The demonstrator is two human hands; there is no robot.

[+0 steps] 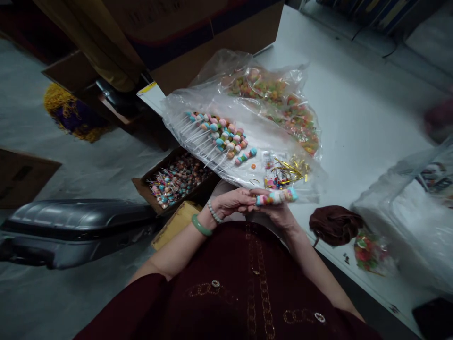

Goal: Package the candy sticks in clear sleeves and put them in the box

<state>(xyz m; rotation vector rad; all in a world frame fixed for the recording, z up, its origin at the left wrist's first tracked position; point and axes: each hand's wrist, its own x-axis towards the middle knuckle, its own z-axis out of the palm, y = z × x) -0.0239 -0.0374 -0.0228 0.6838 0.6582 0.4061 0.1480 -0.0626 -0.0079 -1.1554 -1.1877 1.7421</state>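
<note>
Nearest, the left hand (233,202) pinches the left end of a candy stick (278,196) while the right hand (279,211) grips it from below; a firm pinch at that end and a light hold along the soft-looking pieces should avoid squashing them. Just beyond, to the right, gold strips (296,169) lie in a loose heap, best lifted singly, with more sticks (226,134) farther left on the plastic (264,132).

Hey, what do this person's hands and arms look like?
The left hand is ungloved, with a pale beaded bracelet and a green bangle at the wrist. The right hand is ungloved, its wrist without visible jewellery. Dark maroon sleeves leave both forearms bare.
</note>
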